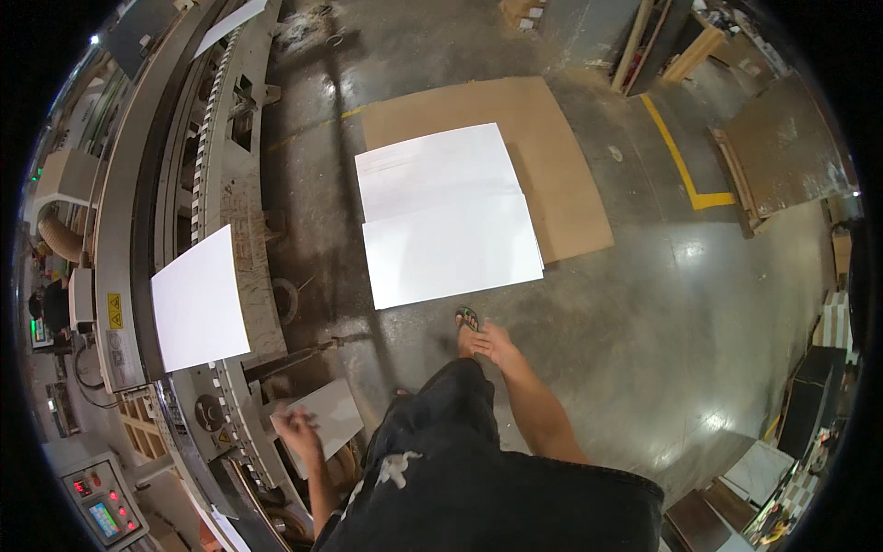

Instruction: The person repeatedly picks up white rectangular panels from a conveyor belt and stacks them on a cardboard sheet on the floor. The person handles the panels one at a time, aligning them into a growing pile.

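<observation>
My right hand (494, 343) hangs in front of my leg, its fingers stretched out and holding nothing. My left hand (299, 431), slightly blurred, is beside the machine with its fingers apart and nothing visible in it. Behind that hand is a pale grey-white board (333, 410) low by the machine. A white panel (202, 304) lies across the machine's feed track (198, 184), apart from both hands. On the floor ahead, white panels (451, 250) form an overlapping stack on a large brown board (572, 184).
The long machine (124, 248) runs along my left, with a control box (103, 506) at lower left. Another white panel (228, 26) sits farther along it. A wrapped stack (782, 147) stands at right beside a yellow floor line (676, 152). Boards (759, 474) lie at lower right.
</observation>
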`<control>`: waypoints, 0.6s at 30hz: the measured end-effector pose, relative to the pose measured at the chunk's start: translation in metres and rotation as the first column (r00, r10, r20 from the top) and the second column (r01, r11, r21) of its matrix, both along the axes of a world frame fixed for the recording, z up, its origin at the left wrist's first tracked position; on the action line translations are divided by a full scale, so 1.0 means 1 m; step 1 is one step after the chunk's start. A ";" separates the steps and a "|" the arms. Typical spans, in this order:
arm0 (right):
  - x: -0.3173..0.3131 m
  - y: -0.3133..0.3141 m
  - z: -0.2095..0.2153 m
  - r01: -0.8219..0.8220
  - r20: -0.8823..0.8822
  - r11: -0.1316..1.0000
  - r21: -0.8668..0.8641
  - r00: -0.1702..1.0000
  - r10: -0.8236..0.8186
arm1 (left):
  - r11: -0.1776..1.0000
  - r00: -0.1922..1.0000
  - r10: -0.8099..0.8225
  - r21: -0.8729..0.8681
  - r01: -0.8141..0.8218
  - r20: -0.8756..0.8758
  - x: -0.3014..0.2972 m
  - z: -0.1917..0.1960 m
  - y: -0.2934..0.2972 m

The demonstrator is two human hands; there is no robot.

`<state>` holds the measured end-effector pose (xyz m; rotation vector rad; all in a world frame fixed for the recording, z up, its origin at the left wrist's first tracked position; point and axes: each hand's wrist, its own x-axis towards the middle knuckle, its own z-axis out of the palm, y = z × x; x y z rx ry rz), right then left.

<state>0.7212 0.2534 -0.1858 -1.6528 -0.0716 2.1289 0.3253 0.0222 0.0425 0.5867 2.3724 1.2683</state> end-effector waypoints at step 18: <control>0.021 0.141 -0.143 0.367 0.003 0.914 -0.174 0.928 -0.372 | 0.671 0.859 0.401 -0.740 -0.039 0.319 0.133 0.016 -0.164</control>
